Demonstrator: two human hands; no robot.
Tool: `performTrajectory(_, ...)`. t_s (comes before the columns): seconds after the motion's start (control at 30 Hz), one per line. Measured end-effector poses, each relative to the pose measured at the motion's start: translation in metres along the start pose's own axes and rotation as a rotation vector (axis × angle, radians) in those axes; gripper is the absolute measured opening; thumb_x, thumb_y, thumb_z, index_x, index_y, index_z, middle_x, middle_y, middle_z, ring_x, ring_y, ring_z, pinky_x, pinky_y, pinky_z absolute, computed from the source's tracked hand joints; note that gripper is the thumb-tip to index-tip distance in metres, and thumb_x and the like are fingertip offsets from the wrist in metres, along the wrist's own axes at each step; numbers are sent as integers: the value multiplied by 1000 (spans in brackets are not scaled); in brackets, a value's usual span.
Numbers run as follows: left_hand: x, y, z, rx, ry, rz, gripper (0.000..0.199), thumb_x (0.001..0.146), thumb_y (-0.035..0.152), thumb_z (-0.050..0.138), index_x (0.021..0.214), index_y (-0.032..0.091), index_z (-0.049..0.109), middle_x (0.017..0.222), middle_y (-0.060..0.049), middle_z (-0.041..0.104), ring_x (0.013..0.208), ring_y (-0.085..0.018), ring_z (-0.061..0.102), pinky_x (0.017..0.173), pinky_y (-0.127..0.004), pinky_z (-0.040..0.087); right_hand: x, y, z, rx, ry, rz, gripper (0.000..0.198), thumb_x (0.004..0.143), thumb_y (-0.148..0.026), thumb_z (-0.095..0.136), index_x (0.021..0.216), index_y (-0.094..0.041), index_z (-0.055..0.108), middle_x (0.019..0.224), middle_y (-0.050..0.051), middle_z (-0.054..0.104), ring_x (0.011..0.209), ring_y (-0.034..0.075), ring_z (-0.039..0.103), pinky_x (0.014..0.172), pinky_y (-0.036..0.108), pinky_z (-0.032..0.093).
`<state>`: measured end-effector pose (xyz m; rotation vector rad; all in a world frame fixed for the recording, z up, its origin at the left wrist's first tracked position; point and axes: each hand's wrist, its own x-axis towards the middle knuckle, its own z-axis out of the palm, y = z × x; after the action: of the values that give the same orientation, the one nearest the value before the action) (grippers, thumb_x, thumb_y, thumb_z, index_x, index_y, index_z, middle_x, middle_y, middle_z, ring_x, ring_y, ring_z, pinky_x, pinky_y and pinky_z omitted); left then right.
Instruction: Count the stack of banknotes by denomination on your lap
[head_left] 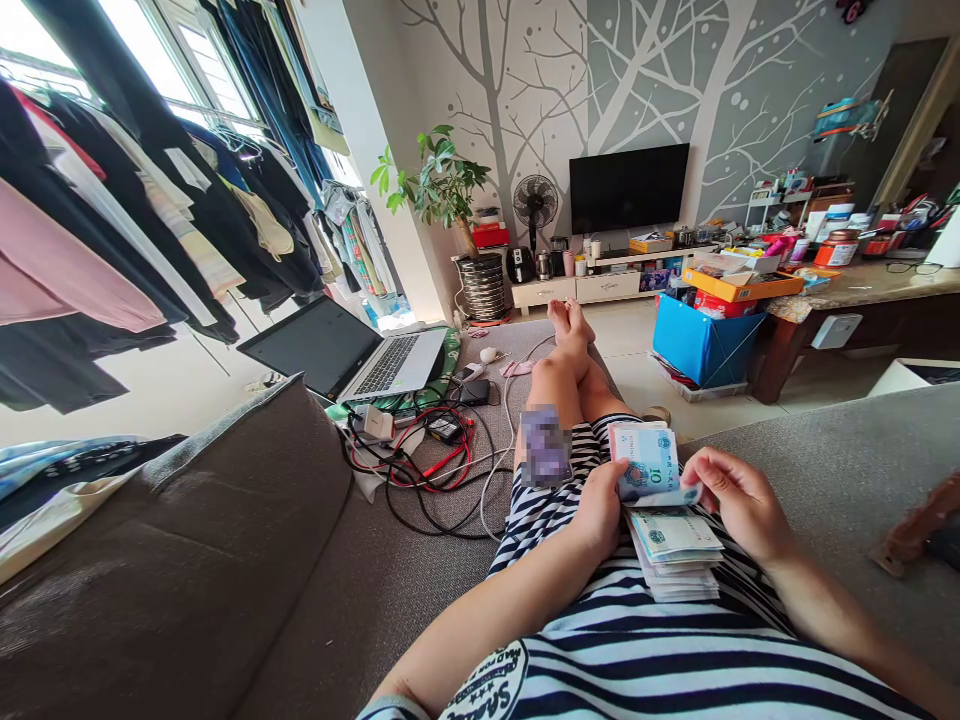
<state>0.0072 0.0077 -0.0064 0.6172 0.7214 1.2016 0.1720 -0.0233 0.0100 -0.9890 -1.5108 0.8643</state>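
Two hands at work over your lap: your left hand [602,502] is closed on the upper banknotes [643,452], thumb across their left edge, and your right hand [742,505] curls nearly shut by the bent-down note [669,497]; whether it truly pinches, I can't tell. Just below, the lower stack [679,548] rests on your striped clothing [637,650]. Keep that thumb firm, part single notes, and hold your lap level against slipping.

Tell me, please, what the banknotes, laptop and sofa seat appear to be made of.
Banknotes: probably printed paper, matte, thin and curling.
Laptop: silver finish, metal or painted plastic; even sheen fits both.
Sofa seat: seemingly woven fabric, matte grey, by its fine grain.
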Motion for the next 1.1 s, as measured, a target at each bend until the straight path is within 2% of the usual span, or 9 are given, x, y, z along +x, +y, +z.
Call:
performTrajectory(0.07,1,-1,0,-3,20,2,22,63,31,68,73,11,71,71,-7,71,70,-20,62,76,-33,47,2,2,0,14,-3,8,45,94,-55,47,69,-19,58,62,2,56,52,13,43,49,25,35)
performTrajectory(0.23,2,-1,-1,-15,0,-31,22,61,30,68,73,12,72,68,-6,70,67,-19,60,74,-32,46,10,15,-3,-125,136,83,47,85,-61,58,63,-19,54,53,-1,51,52,14,48,50,24,38)
performTrajectory(0.4,2,0,-1,4,-33,-33,22,59,25,70,75,12,73,67,-5,70,65,-16,59,71,-29,45,13,22,-3,-198,124,113,44,86,-59,57,66,-19,57,57,-1,54,54,14,50,51,24,39)
performTrajectory(0.57,3,0,-1,-3,-64,-45,25,57,25,72,78,11,74,71,-6,72,68,-17,60,73,-29,45,12,23,-3,-199,122,97,42,86,-57,58,68,-19,57,56,-2,54,54,15,51,51,24,40)
performTrajectory(0.8,7,-3,-4,8,-16,0,25,64,33,70,74,11,73,72,-7,72,69,-18,61,76,-31,47,10,24,-2,-151,158,66,38,85,-56,59,71,-20,57,60,-1,55,56,16,51,51,24,40)
performTrajectory(0.97,6,-2,-3,-16,-16,-15,29,65,37,70,79,12,72,76,-8,73,83,-24,66,85,-35,47,8,20,-2,-131,151,5,34,85,-51,61,73,-20,56,61,-2,51,56,14,48,51,23,39)
performTrajectory(1.1,6,-3,-3,-16,-19,-23,31,66,37,69,83,12,72,84,-9,75,87,-25,67,88,-37,47,6,16,-1,-141,134,-17,33,86,-50,60,73,-20,57,61,-2,51,54,13,46,50,23,37)
